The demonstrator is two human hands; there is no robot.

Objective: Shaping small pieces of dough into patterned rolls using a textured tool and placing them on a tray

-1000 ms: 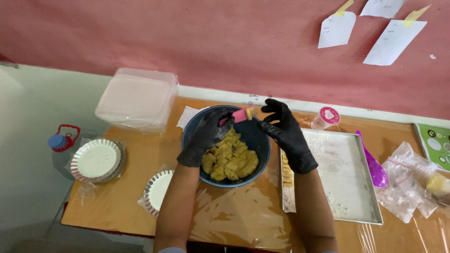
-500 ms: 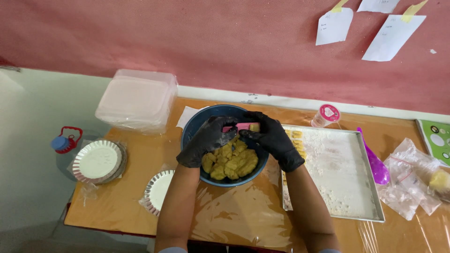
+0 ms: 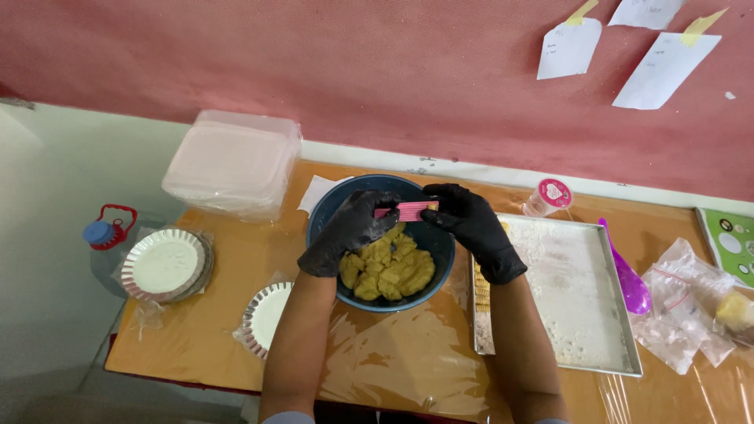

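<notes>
Both hands wear glossy black gloves: the left hand (image 3: 351, 230) and the right hand (image 3: 469, 224) pinch the two ends of a flat, rigid pink scraper (image 3: 408, 210), held level over the far rim of a round blue bowl (image 3: 323, 210). The bowl holds lumpy yellow dough pieces (image 3: 389, 267). Just right of it lies a rectangular metal tray (image 3: 581, 298) dusted with flour; crinkled foil plates (image 3: 165, 265) sit well left, the plastic-wrapped table edge bare in front.

Red wall (image 3: 377, 71); wooden table (image 3: 228, 314); pale floor (image 3: 47, 196)
</notes>
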